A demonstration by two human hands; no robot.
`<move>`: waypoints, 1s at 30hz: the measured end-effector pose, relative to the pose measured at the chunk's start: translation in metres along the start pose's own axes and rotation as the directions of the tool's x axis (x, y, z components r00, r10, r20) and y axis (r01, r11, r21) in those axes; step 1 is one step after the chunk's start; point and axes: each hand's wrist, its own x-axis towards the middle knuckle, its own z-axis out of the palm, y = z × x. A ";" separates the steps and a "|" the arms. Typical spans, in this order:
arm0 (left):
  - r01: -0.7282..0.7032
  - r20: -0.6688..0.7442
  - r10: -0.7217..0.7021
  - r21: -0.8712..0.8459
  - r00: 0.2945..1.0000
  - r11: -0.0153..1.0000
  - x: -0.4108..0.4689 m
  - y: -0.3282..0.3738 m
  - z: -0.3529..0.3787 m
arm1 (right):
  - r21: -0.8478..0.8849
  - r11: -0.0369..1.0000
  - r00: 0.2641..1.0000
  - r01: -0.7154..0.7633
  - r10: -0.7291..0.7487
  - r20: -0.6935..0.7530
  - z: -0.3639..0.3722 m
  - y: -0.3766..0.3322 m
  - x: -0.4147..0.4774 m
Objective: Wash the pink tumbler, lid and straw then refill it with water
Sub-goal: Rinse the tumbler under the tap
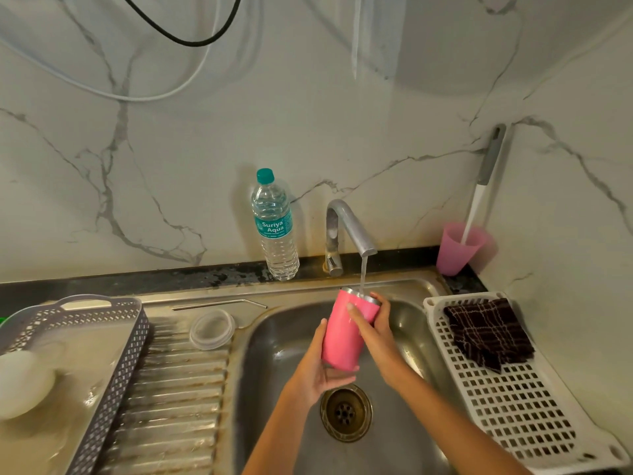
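Note:
The pink tumbler (342,334) is held upright over the steel sink (281,341), its steel rim under the running tap (349,228). Water streams into its mouth. My left hand (318,368) cups its base and lower side. Around its upper part wraps my right hand (371,329), fingers across the front near the rim. The clear round lid (212,329) lies flat on the drainboard left of the basin. The bent metal straw (219,304) lies along the sink's back ledge, just behind the lid.
A sealed water bottle (275,228) stands left of the tap. A grey basket (102,341) with white dishes (24,382) sits far left. Right of the basin, a white rack (520,395) bears a dark checked cloth (489,334). A pink cup (459,248) with a brush (486,176) stands in the corner.

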 end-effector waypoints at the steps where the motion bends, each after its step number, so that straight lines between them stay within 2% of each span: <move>1: -0.012 0.001 0.012 0.083 1.000 0.997 0.001 -0.003 -0.002 | 0.037 0.998 0.998 -0.050 0.051 -0.043 0.001 0.001 0.004; 3: -0.076 -0.036 0.085 0.201 0.996 0.977 0.003 -0.005 -0.003 | 0.158 0.966 0.976 -0.203 0.213 -0.048 0.001 0.006 0.012; 4: -0.118 -0.045 0.132 0.229 0.990 0.966 0.005 -0.005 -0.003 | 0.229 0.927 0.952 -0.298 0.305 0.005 0.000 0.010 0.015; 5: -0.150 -0.034 0.160 0.206 0.986 0.967 0.008 -0.003 -0.001 | 0.284 0.876 0.921 -0.389 0.380 0.090 0.000 0.012 0.016; 7: -0.154 0.026 0.153 0.043 0.988 0.987 0.010 0.004 0.009 | 0.296 0.830 0.879 -0.472 0.418 0.229 0.003 0.016 0.017; 9: -0.115 0.052 0.120 -0.086 0.991 0.990 0.011 0.008 0.018 | 0.296 0.825 0.876 -0.481 0.444 0.186 0.006 0.020 0.021; 11: -0.085 0.015 0.088 -0.125 0.996 0.989 0.011 0.009 0.025 | 0.217 0.842 0.870 -0.494 0.480 0.117 0.008 0.020 0.028; 13: -0.070 -0.036 0.065 -0.144 0.997 0.987 0.018 0.007 0.028 | 0.008 0.904 0.904 -0.428 0.428 0.015 0.011 0.014 0.029; 14: -0.080 -0.063 0.071 -0.147 0.995 0.986 0.022 0.007 0.030 | -0.176 0.916 0.932 -0.361 0.360 -0.042 0.015 0.014 0.027; 15: -0.106 -0.117 0.089 -0.150 0.989 0.983 0.027 0.007 0.030 | -0.394 0.882 0.966 -0.257 0.247 -0.078 0.021 0.015 0.022; 16: -0.133 -0.175 0.107 -0.146 0.979 0.980 0.034 0.006 0.030 | -0.590 0.796 0.991 -0.132 0.109 -0.076 0.029 0.015 0.012; 17: -0.145 -0.188 0.113 -0.163 0.976 0.976 0.046 0.003 0.027 | -0.723 0.690 1.000 -0.002 -0.019 -0.020 0.036 0.017 0.001; 18: -0.151 -0.172 0.124 -0.157 0.977 0.976 0.054 0.001 0.024 | -0.785 0.612 0.995 0.092 -0.093 0.044 0.039 0.019 -0.004; 19: -0.146 -0.160 0.125 -0.128 0.979 0.981 0.051 0.002 0.024 | -0.769 0.628 0.993 0.115 -0.097 0.069 0.036 0.019 -0.002; 21: -0.149 -0.105 0.142 -0.066 0.984 0.987 0.048 0.002 0.025 | -0.633 0.774 1.000 0.019 -0.007 0.023 0.023 0.011 0.018; 23: -0.141 -0.057 0.137 -0.062 0.989 0.988 0.041 -0.001 0.029 | -0.526 0.846 0.996 -0.090 0.072 -0.054 0.009 0.007 0.040; 25: -0.181 -0.083 0.175 -0.069 0.981 0.981 0.042 0.000 0.032 | -0.552 0.830 0.997 -0.074 0.044 -0.066 0.015 0.007 0.039; 28: -0.244 -0.129 0.227 -0.139 0.965 0.960 0.043 0.009 0.031 | -0.688 0.711 0.989 0.148 -0.117 0.092 0.034 0.022 0.014; 30: -0.237 -0.107 0.225 -0.113 0.968 0.965 0.040 0.011 0.028 | -0.630 0.762 0.988 0.151 -0.096 0.121 0.027 0.025 0.019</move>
